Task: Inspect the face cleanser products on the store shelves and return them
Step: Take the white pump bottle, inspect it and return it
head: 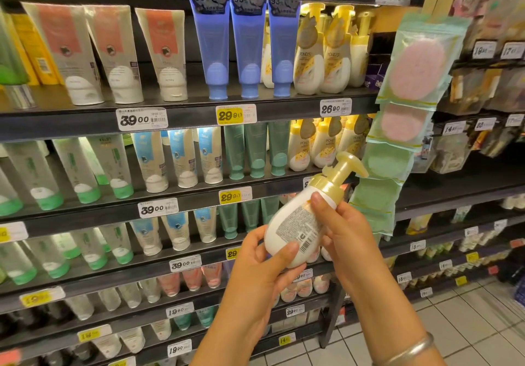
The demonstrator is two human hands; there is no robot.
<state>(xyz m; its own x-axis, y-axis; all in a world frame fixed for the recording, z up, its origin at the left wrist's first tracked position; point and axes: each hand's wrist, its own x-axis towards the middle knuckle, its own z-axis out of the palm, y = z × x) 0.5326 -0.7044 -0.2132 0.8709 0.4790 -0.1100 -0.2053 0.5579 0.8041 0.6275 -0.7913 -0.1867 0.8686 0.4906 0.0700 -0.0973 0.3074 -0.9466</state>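
Fingers of both hands curl round one pump bottle (297, 229): the left hand (257, 266) cups its rounded base from below with the thumb laid across the barcode, and the right hand (345, 236) grips the shoulder just under the yellow pump head (345, 168), thumb pressed on the printed back label. The bottle's long axis slants from the base at lower left up to the pump at upper right, back label turned toward the camera, so inspection looks to be under way. Its fine print is too small to read. Up and slightly left of the bottle, on the second shelf, stands the matching row of POND'S bottles (324, 145); the right hand is nearer that gap, and the return would likely mean righting the pump end upward. Left of the bottle, shelf tags (230, 196) read 29.90 and 39.00; above the POND'S row one reads 26.90
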